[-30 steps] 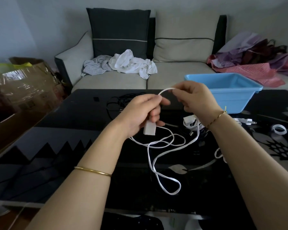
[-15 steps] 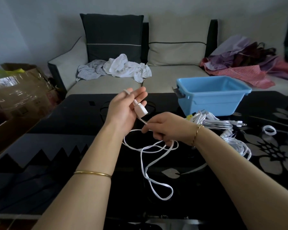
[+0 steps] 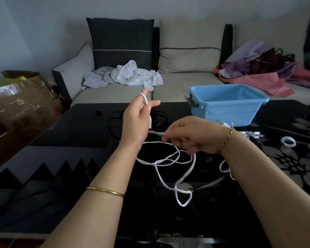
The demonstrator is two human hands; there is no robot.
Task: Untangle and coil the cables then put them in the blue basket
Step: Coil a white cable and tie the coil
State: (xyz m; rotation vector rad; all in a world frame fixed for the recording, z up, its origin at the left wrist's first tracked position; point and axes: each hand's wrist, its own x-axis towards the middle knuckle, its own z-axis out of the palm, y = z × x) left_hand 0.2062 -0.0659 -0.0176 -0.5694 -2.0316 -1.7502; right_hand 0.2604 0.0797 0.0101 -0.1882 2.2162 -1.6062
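Head view: coiling step in hand, by the look of it. Broad black desk point(image 3: 75, 140) below everything; blue basket point(image 3: 222, 113) at its far right side, well apart from the work, no cable visible inside. Left grip point(image 3: 135, 122) lifted above the desk, visible fingers straight and unclenched, serving as a spool; right grip point(image 3: 195, 138) curled round the cable point(image 3: 193, 162), pinching it just beside the left wrist. One turn of cable hooked over the left forefinger, plug point(image 3: 150, 122) hanging against the left palm, remaining slack sprawled on the desk in loose loops beneath both wrists. To do this well: steer clear of the white bundle point(image 3: 249, 134) by the basket and the black cable point(image 3: 109, 120) behind the left grip; lift the crossed loop nearest the camera free before pulling, to avoid drawing a knot tight; draw slack up through the right fingers, smoothing out twist ahead of each turn; lay turns side by side, equal in size, over several fingers rather than one; pin the plug under the thumb throughout, to stop the start slipping. Desk: glossy, glass-like, mirror-dark, grey flower print toward the right, probably slick under a sliding cable. Basket: rigid moulded plastic, rectangular, rolled rim, dark clip at its near-left end. Cable: thin, white, limp, matte, likely springy enough to uncoil if let go. Plug: small, white, blocky.
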